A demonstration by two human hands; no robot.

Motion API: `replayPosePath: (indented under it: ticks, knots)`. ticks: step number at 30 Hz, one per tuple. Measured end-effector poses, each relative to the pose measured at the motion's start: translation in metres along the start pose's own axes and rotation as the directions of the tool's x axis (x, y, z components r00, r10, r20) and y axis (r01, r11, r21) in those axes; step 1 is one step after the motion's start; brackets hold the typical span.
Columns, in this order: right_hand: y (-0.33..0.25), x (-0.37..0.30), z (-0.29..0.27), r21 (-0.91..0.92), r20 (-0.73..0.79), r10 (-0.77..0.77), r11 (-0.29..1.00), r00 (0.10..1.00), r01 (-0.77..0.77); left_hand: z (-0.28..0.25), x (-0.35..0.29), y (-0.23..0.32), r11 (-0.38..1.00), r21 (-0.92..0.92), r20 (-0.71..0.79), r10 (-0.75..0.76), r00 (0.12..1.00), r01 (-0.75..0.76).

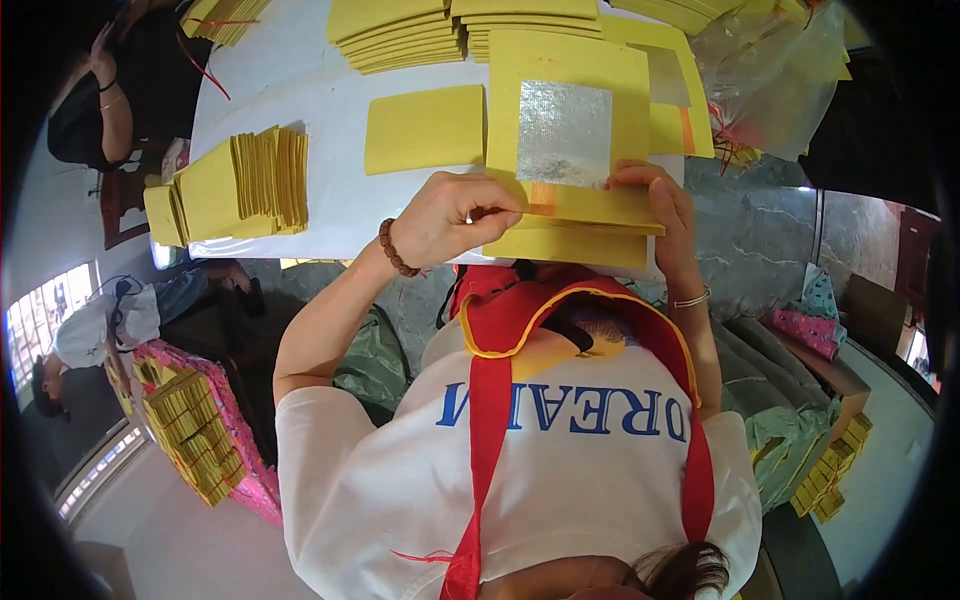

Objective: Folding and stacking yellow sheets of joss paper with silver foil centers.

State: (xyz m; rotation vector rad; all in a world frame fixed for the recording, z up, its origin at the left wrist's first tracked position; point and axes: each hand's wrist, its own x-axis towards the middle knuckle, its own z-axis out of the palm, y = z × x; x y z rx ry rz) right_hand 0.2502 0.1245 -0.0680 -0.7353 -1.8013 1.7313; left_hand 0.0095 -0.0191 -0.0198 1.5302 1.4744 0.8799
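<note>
A yellow paper sheet (565,60) with a silver foil square (565,130) lies before me at the table's near edge. Its lower part is turned up in a fold below the foil, with an orange patch showing at the crease. My left hand (455,215) is closed, thumb and forefinger pinching the left end of that fold. At the right end, my right hand (660,210) has its fingers curled over the sheet's edge, gripping it. More yellow paper (570,246) shows under the fold. A flat folded yellow piece (425,130) lies to the left of the sheet.
Stacks of yellow paper (395,35) stand along the far side of the white table (335,190). A fanned row of folded pieces (270,185) sits at left. Another foil sheet (670,75) and a clear plastic bag (770,80) lie right. Another person's arm (112,110) shows far left.
</note>
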Motion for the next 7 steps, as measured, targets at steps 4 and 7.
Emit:
replayPosePath:
  ticks: [4,7]
  knots:
    - [-0.001,0.000,0.001,0.001,0.003,0.006,1.000,1.000,-0.006,0.002,-0.001,-0.006,0.987,-0.129,-0.016,-0.099,0.995,0.096]
    - [0.000,0.000,-0.001,-0.025,0.013,-0.029,0.999,0.999,0.029,0.003,0.000,-0.012,0.975,-0.203,-0.034,-0.098,0.995,0.089]
